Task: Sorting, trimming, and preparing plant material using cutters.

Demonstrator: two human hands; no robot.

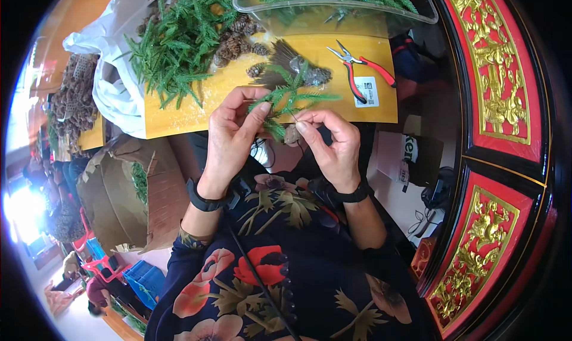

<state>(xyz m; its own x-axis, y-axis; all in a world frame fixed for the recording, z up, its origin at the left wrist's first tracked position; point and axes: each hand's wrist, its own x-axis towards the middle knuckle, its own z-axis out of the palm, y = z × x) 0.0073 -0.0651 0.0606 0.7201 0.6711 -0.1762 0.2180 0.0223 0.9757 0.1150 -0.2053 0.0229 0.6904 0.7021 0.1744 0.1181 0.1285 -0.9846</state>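
A green fir-like sprig [286, 98] is held just off the near edge of a yellow worktop [238, 111], pinched at its lower stems between the thumb and forefinger of the left hand [229, 135], whose other fingers are curled loosely behind. A small brown pine cone [292, 135] is seen just below the sprig, between the two hands; the fingers of the right hand [333, 147] are pressed together at their tips around something very thin beside the cone, though what is pinched cannot be made out. Dark bands are worn on both wrists, and a dark flowered garment is seen beneath the forearms. On the worktop, a pair of red-handled pliers [360, 73] is laid near the right edge, with a white label [367, 92] just beside it. A bundle of dark twigs with a cone [295, 67] is placed just behind the sprig. Further back, a heap of green sprigs [176, 46] mixed with pine cones [238, 37] is spread on white plastic sheeting [116, 97] toward the far left corner, and a clear plastic tub [333, 13] filled with more greenery is set at the far edge. An open cardboard box [128, 192] is seen below the worktop's left edge.
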